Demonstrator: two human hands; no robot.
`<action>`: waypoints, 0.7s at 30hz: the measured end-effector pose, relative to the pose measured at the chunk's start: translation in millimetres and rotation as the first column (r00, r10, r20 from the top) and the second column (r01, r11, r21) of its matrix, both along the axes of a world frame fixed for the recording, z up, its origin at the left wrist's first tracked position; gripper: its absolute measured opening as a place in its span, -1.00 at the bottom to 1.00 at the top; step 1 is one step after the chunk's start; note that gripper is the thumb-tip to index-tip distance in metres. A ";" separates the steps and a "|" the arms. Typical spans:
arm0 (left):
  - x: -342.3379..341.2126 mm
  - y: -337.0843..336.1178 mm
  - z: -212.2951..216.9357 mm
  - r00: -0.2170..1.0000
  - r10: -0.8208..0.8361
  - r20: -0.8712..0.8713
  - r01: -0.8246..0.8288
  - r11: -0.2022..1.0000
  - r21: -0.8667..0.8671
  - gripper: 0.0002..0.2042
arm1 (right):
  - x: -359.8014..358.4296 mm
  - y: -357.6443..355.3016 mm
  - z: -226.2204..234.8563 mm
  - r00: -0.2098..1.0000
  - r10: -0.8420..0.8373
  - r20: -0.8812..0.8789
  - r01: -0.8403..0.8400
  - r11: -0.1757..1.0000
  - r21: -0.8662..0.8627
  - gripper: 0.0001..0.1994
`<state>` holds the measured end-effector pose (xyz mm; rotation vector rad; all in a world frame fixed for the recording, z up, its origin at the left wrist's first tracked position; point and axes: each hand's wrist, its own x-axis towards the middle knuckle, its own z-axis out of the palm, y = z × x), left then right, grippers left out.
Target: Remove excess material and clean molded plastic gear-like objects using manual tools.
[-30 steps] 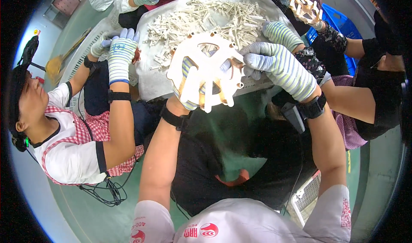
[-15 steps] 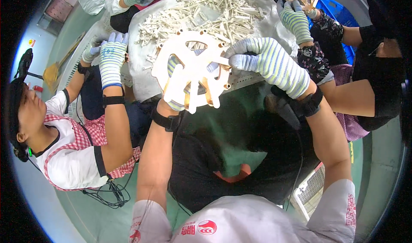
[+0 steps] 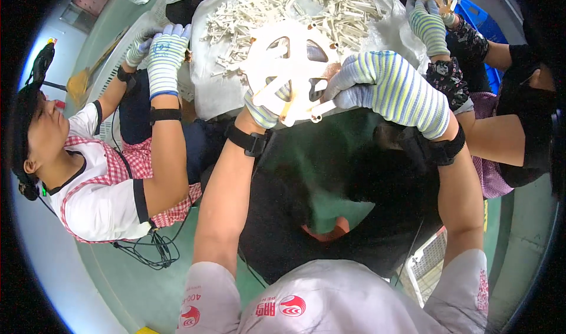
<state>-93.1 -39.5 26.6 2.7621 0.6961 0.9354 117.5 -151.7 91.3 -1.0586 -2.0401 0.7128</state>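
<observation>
Left hand (image 3: 263, 111) clamped under the white spoked wheel (image 3: 290, 68), held above the bench (image 3: 212, 92). Right hand (image 3: 389, 89) pinches a white stick (image 3: 323, 107), its length pointing left toward the wheel's lower rim.

White sticks (image 3: 306, 4) on sheeted table (image 3: 218, 92)

The white wheel (image 3: 292, 68) looks like smooth, matt plastic. The striped gloves (image 3: 392, 89) are knitted cloth. The small sticks (image 3: 306, 4) may be plastic too.
</observation>
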 end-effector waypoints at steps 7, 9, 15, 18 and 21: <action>0.4 7.8 -3.8 0.996 0.086 -0.034 -0.083 0.993 0.087 -0.51 | 31.6 6.4 5.4 0.918 -0.366 -0.153 0.330 0.919 -0.216 -0.71; 0.2 21.1 -15.4 0.992 0.127 -0.013 -0.127 0.992 -0.024 -0.51 | 48.0 27.7 -10.7 0.785 -0.534 -0.314 0.460 0.842 -0.283 -0.69; -6.6 62.7 -76.7 0.853 0.109 0.511 0.223 0.808 -0.545 -0.44 | 86.5 69.0 -77.4 0.678 -0.694 0.243 0.716 0.698 -0.004 -0.72; -7.7 72.8 -103.9 0.789 0.096 0.607 0.326 0.771 -0.547 -0.46 | 81.0 82.1 -87.3 0.540 -0.667 0.513 0.762 0.646 0.039 -0.73; -8.5 79.9 -117.9 0.841 0.096 0.532 0.287 0.754 -0.591 -0.46 | 66.2 87.7 -85.8 0.419 -0.651 0.633 0.733 0.654 0.186 -0.75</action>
